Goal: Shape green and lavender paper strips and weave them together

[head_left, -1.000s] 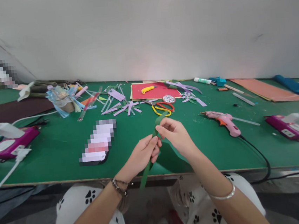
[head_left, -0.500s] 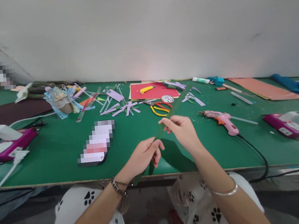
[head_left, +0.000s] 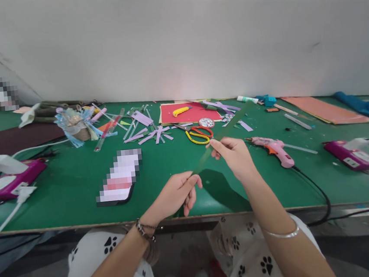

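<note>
A long, narrow green paper strip [head_left: 233, 123] runs slantwise between my hands, above the green tabletop. Its far end points up and to the right. My left hand [head_left: 181, 193] is closed on the strip's lower part, near the table's front edge. Higher up, my right hand [head_left: 230, 153] pinches the same strip between thumb and fingers. Just beyond the strip lie scissors [head_left: 200, 135] with yellow and red handles. Right of my right hand rests a pink glue gun [head_left: 275, 147] with a clear glue stick in its back.
A phone [head_left: 119, 177] lies to the left. Purple paper strips [head_left: 158, 133] are scattered behind. A yellow utility knife [head_left: 182, 111] sits on red paper [head_left: 167, 117]. Purple power strips [head_left: 15, 178] stand left and right, with cords. A white partition [head_left: 176, 48] closes off the back.
My right hand has slid up and to the right along the green strip, farther from my left hand. The strip's far end has moved up and right too.
</note>
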A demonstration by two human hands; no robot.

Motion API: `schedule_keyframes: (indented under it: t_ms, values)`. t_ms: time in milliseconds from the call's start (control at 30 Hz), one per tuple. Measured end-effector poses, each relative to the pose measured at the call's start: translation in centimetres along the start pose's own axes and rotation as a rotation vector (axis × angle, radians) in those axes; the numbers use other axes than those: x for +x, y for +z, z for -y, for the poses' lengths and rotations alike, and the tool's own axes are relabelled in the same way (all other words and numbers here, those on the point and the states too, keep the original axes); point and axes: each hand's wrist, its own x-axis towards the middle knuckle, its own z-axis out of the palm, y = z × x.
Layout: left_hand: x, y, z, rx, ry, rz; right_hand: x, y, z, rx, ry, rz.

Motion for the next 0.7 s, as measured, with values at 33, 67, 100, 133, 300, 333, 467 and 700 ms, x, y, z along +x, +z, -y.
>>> schedule_keyframes:
  t_ms: [33,67,100,133,300,333,467,700]
  values:
    - [0.0,-0.1,0.0,0.000,-0.005,0.006,0.1,-0.1,-0.1,-0.003,-0.003,-0.003]
    - [0.0,-0.2,0.0,0.000,-0.010,0.012,0.2,-0.3,-0.2,-0.007,-0.008,-0.008]
    - [0.1,-0.3,0.0,0.002,-0.015,0.018,0.3,-0.4,-0.3,-0.010,-0.016,-0.018]
    - [0.1,-0.5,0.0,0.008,-0.020,0.023,0.4,-0.7,-0.4,-0.011,-0.025,-0.038]
    - [0.0,-1.6,0.0,0.102,-0.022,0.048,1.1,-2.0,-0.7,0.021,-0.036,-0.158]
    - [-0.1,-1.8,-0.1,0.125,-0.022,0.050,1.2,-2.2,-0.7,0.024,-0.036,-0.174]
    - [-0.5,-2.6,-0.6,0.219,-0.025,0.058,1.3,-2.5,-0.8,0.017,-0.047,-0.185]
    - [-0.6,-3.6,-0.8,0.252,-0.001,-0.043,1.6,-3.1,-1.4,0.088,-0.020,-0.237]
